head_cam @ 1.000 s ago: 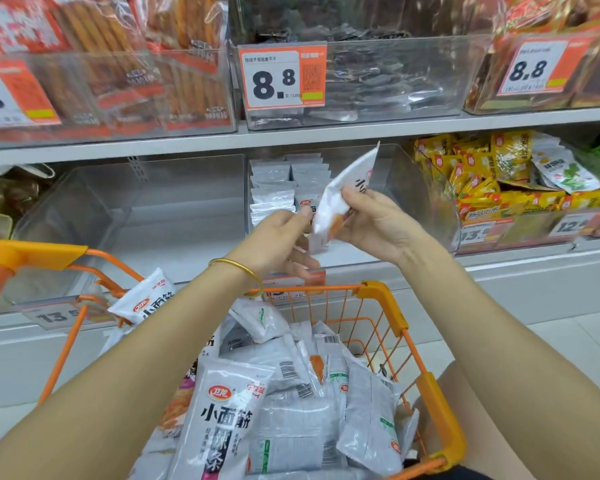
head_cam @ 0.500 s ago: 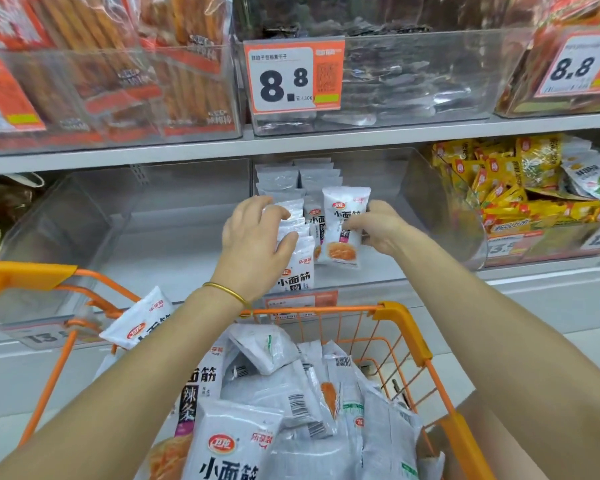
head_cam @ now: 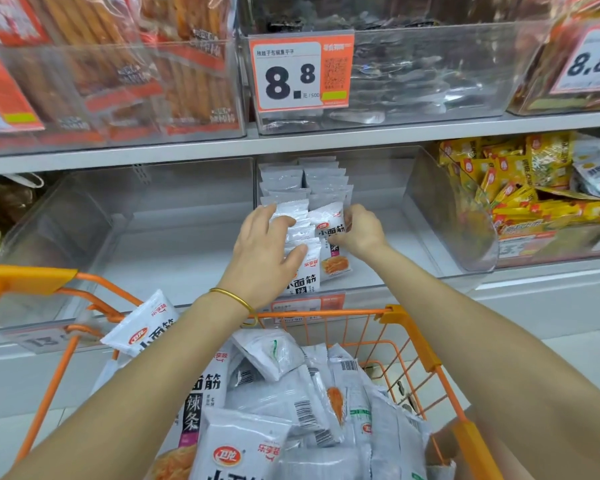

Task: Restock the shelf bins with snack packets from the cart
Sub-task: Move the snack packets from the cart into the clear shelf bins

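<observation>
On the head camera I read this as the placing step: a packet (head_cam: 330, 237) is being seated at the front of the right-hand row inside the clear middle bin (head_cam: 447, 209) on the lower shelf. The right hand (head_cam: 361, 232) grips that packet by its upper right edge, fingers curled round the top and side. The left hand (head_cam: 262, 252) holds nothing. Its fingers lie loosely spread over the tops of the left-hand row (head_cam: 300, 233), with the thumb against the face of that row's front pack, and I judge it is steadying the row so nothing tips forward. The held packet stands close to upright, its long axis running top to bottom and its crimped top seam uppermost. Its printed face is turned out toward me and the aisle, and it leans a little back onto the white packs filed behind it (head_cam: 321, 183). Both rows sit to the left of the bin, and the right part of the bin floor is bare. The orange cart (head_cam: 414, 336) is just below the shelf edge and is heaped with loose packets (head_cam: 278, 407) lying flat at all angles, some face up and some barcode side up. As I see it, the next move is to let go once the packet stands on its own. Then one hand drops to the cart, picks a pack, turns it seam up and face out, and files it at the front of a row.
</observation>
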Motion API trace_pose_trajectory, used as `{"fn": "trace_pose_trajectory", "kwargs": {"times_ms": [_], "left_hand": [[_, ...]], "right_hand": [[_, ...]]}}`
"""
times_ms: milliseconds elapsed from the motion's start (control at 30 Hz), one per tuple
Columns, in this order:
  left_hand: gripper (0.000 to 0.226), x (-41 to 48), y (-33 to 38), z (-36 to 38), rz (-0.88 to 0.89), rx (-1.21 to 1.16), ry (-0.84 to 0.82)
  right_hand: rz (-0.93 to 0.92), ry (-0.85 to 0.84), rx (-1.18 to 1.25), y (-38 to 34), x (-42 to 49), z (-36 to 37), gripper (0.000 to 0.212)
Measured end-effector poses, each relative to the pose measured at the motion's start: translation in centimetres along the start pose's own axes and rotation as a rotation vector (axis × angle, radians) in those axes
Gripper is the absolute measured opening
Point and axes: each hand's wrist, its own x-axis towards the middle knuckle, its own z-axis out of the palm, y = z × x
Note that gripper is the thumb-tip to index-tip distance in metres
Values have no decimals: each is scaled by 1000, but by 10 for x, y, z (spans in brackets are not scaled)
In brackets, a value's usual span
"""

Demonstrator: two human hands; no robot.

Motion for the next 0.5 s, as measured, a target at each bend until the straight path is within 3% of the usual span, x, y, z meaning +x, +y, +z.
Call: {"fn": "trace_pose_trajectory", "kwargs": {"times_ms": [233,500], "left_hand": [[46,-3,2,-4,8,-2,-1],[48,-9,5,-8,2,22,-35]], "right_hand": [[-14,109,83,-1,-1,-1,38],[71,58,33,8,-6,5,42]]}}
